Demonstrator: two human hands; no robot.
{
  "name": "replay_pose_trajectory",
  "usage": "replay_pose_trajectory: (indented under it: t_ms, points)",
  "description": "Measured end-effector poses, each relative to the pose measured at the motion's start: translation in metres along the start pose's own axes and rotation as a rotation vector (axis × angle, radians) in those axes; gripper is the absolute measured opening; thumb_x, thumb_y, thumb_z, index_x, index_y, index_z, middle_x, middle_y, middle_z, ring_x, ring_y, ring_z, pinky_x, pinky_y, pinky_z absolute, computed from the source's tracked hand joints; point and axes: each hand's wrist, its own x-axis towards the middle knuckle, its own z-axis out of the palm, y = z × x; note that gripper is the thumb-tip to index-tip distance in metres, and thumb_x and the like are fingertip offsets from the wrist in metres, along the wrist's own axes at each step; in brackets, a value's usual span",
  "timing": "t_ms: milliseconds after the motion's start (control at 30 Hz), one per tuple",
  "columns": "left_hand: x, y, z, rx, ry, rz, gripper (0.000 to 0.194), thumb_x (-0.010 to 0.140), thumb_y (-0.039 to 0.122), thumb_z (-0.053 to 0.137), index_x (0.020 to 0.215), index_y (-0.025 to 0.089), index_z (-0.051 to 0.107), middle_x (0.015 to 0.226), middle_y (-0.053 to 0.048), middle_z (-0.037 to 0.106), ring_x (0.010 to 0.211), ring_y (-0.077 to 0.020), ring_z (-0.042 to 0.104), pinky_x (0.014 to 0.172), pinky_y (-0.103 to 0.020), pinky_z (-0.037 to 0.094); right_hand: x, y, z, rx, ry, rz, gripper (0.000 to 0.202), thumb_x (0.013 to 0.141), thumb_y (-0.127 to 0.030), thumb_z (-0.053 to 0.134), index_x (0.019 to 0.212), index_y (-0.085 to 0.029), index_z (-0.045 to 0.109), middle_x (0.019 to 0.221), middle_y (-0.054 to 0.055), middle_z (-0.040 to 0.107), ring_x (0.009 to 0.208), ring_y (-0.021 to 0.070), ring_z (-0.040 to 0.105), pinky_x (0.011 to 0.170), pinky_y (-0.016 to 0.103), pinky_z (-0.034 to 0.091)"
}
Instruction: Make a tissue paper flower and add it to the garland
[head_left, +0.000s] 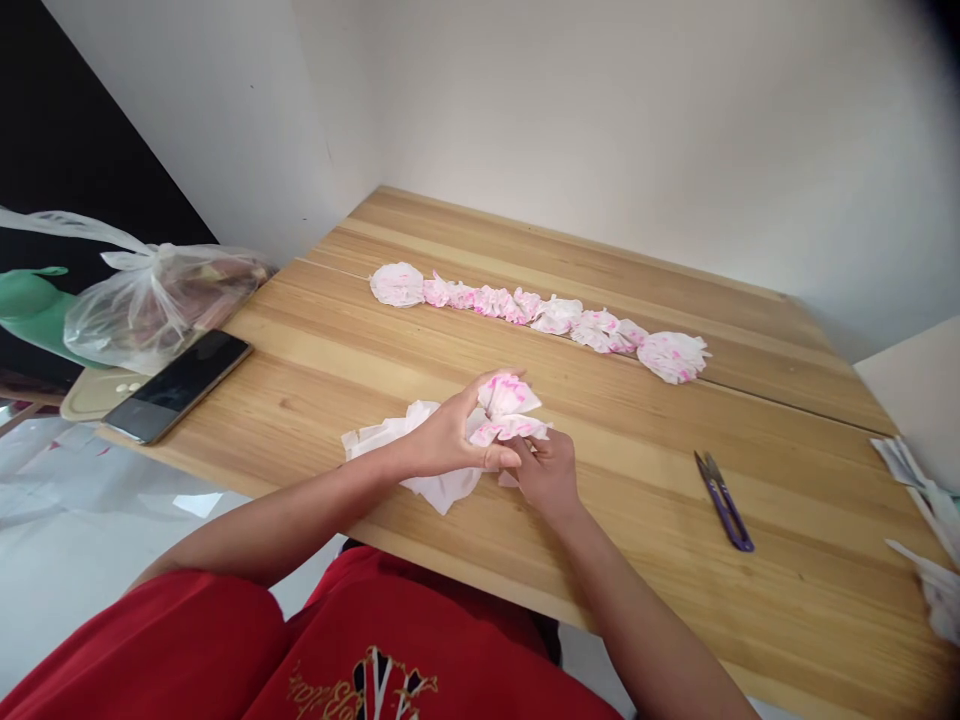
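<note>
Between my two hands is a white-and-pink tissue paper flower (506, 405), its folds fanned upward. My left hand (450, 430) curves around its left side, thumb pointing right beneath it. My right hand (550, 470) has its fingers closed at the flower's lower edge; the exact grip is partly hidden. Under and left of my hands lie loose white tissue sheets (442, 488) on the wooden table (630, 560). Farther back, several finished-looking pink and white paper flowers (517, 305) lie in a row, with larger round ones at both ends.
Purple-handled thread snips (726, 505) lie to the right. A phone (180, 385) rests at the left edge beside a tied plastic bag (169, 305) and a green object (34, 310). More crumpled paper (937, 580) sits at the right edge. A wall stands behind the table.
</note>
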Motion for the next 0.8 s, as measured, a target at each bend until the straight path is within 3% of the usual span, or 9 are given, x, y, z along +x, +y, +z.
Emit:
replay_pose_trajectory:
  t_ms: [67,167,300,533,667,800]
  points:
    - [0.002,-0.006,0.003,0.010,0.026,-0.080,0.077,0.072,0.044,0.078,0.137,0.018,0.046,0.140,-0.014,0.052,0.128,-0.0281,0.049,0.105,-0.037,0.039,0.000,0.003,-0.001,0.010,0.071,0.050,0.037,0.085,-0.031,0.053,0.050,-0.019,0.055,0.043,-0.003,0.050,0.041,0.0108,0.045,0.042,0.022,0.034]
    - [0.005,-0.011,0.006,0.030,0.033,-0.114,0.058,0.074,0.040,0.076,0.125,0.017,0.059,0.131,-0.013,0.060,0.120,-0.0271,0.055,0.102,-0.037,0.041,0.000,0.005,-0.001,0.033,0.106,0.057,0.032,0.081,-0.027,0.052,0.051,-0.020,0.054,0.047,-0.002,0.053,0.044,0.0123,0.047,0.045,0.023,0.038]
    - [0.006,-0.010,0.007,0.026,0.029,-0.096,0.040,0.077,0.040,0.073,0.109,0.016,0.069,0.124,-0.011,0.065,0.114,-0.0261,0.059,0.099,-0.036,0.043,0.000,0.004,0.000,0.071,0.072,0.061,0.029,0.078,-0.026,0.052,0.050,-0.021,0.051,0.046,-0.002,0.052,0.045,0.0135,0.047,0.045,0.024,0.040]
    - [0.006,-0.013,0.003,0.038,0.058,-0.032,0.033,0.078,0.036,0.072,0.106,0.018,0.072,0.119,-0.010,0.068,0.110,-0.0250,0.061,0.100,-0.034,0.042,0.000,0.003,0.000,0.114,-0.002,0.087,0.016,0.073,-0.019,0.049,0.059,-0.022,0.056,0.053,-0.002,0.057,0.052,0.0154,0.054,0.050,0.025,0.046]
    - [0.003,-0.008,-0.003,-0.102,-0.040,-0.058,0.030,0.083,0.034,0.067,0.107,0.017,0.070,0.113,-0.009,0.069,0.107,-0.0238,0.062,0.099,-0.034,0.043,0.002,-0.002,-0.003,0.014,-0.016,0.049,0.013,0.071,-0.014,0.051,0.060,-0.020,0.057,0.058,0.002,0.062,0.057,0.0160,0.058,0.055,0.026,0.048]
    - [-0.001,-0.004,-0.006,-0.279,-0.106,-0.167,0.027,0.087,0.038,0.061,0.097,0.014,0.070,0.096,-0.008,0.070,0.092,-0.0203,0.064,0.085,-0.030,0.048,0.003,-0.007,-0.008,-0.004,-0.052,0.018,0.013,0.070,-0.012,0.051,0.063,-0.019,0.059,0.062,0.003,0.066,0.059,0.0157,0.060,0.057,0.026,0.049]
